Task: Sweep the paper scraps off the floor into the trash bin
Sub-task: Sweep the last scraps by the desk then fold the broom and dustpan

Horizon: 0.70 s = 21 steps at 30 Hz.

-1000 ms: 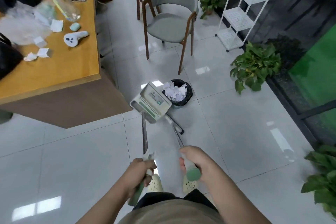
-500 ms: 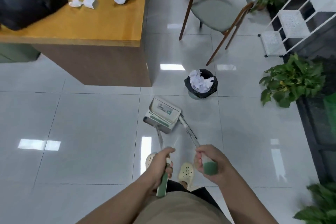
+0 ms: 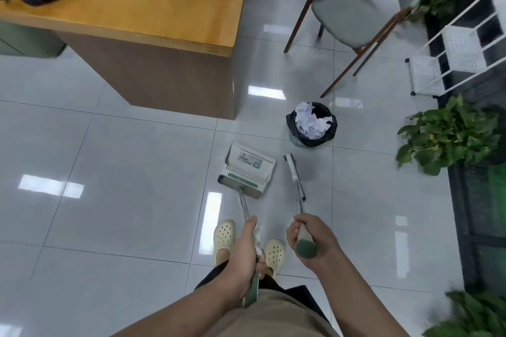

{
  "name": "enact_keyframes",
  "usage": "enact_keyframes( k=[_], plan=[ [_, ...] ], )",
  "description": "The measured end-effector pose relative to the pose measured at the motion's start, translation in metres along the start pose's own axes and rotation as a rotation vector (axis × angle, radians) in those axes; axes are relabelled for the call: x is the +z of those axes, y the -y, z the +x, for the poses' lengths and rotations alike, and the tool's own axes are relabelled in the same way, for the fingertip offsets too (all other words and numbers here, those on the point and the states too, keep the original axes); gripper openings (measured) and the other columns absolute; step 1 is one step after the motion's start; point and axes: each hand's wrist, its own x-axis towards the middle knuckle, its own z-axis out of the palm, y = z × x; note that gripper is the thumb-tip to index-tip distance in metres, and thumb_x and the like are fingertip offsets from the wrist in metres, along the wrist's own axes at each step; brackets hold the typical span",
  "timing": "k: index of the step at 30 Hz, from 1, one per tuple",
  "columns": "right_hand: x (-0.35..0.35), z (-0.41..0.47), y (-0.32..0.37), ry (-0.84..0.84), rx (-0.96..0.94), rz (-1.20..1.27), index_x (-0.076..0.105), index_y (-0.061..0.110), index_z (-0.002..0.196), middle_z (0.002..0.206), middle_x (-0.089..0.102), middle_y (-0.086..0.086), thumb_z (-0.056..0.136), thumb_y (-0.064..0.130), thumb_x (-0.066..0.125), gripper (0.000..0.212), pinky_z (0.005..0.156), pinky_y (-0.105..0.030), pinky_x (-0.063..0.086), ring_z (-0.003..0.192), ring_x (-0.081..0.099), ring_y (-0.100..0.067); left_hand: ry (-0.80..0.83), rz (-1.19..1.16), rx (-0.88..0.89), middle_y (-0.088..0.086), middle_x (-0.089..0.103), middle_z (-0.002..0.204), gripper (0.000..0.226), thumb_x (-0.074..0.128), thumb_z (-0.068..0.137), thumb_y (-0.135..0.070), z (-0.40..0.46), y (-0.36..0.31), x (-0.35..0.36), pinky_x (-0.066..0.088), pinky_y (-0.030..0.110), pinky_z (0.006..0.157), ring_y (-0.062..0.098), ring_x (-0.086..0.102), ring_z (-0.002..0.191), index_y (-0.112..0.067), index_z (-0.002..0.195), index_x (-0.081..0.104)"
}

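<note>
Head view: the left hand (image 3: pixel 245 257) is wrapped around the long handle of the dustpan (image 3: pixel 247 169), whose pan sits on the floor (image 3: pixel 123 172) ahead of the person's feet. The right hand (image 3: pixel 312 241) grips the green-capped handle of the broom (image 3: pixel 294 172), its head on the tiles just right of the pan. The paper scraps (image 3: pixel 312 120) fill the black-lined trash bin (image 3: pixel 312 137), beyond both hands and near the broom head. A wooden counter (image 3: pixel 164 13) stands farther left.
</note>
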Motion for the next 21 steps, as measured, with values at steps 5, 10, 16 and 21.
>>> enact_keyframes(
  k=[5, 10, 16, 21],
  plan=[
    [0.018, 0.0, -0.007, -0.048, -0.097, -0.282, 0.048, 0.008, 0.077, 0.057, 0.047, -0.008, 0.09, 0.001, 0.049, 0.015, 0.038, -0.022, 0.042, 0.043, 0.043, -0.016, 0.027, 0.101, -0.045, 0.007, 0.046, 0.059, 0.113, 0.05, 0.077, -0.088, 0.011, -0.011, -0.012, 0.037, 0.027, 0.044, 0.016, 0.034, 0.041, -0.002, 0.15, 0.044],
    [0.031, -0.016, -0.018, -0.032, -0.11, -0.52, 0.046, 0.005, 0.084, 0.055, 0.048, -0.009, 0.092, 0.0, 0.046, 0.009, 0.041, -0.024, 0.039, 0.043, 0.042, -0.017, 0.077, 0.102, 0.003, 0.004, 0.046, 0.055, 0.08, 0.017, 0.1, -0.075, 0.025, -0.035, -0.007, 0.029, 0.026, 0.049, 0.014, 0.033, 0.046, -0.012, 0.098, 0.066],
    [0.027, -0.034, -0.023, 0.036, -0.052, -0.614, 0.049, 0.013, 0.099, 0.057, 0.052, -0.01, 0.092, -0.002, 0.046, 0.017, 0.04, -0.021, 0.037, 0.045, 0.045, -0.014, 0.134, 0.097, -0.051, 0.008, 0.052, 0.06, 0.084, 0.019, 0.097, -0.079, 0.052, -0.027, -0.003, 0.033, 0.024, 0.044, 0.015, 0.038, 0.045, -0.008, 0.105, 0.065],
    [0.029, -0.035, -0.022, 0.066, 0.074, -0.658, 0.055, 0.005, 0.107, 0.063, 0.053, -0.008, 0.094, 0.002, 0.05, 0.014, 0.035, -0.018, 0.039, 0.044, 0.043, -0.009, 0.186, -0.023, -0.042, 0.018, 0.068, 0.086, 0.103, 0.046, 0.074, -0.095, 0.059, -0.032, 0.001, 0.045, 0.036, 0.064, 0.028, 0.056, 0.07, -0.005, 0.117, 0.069]
  ],
)
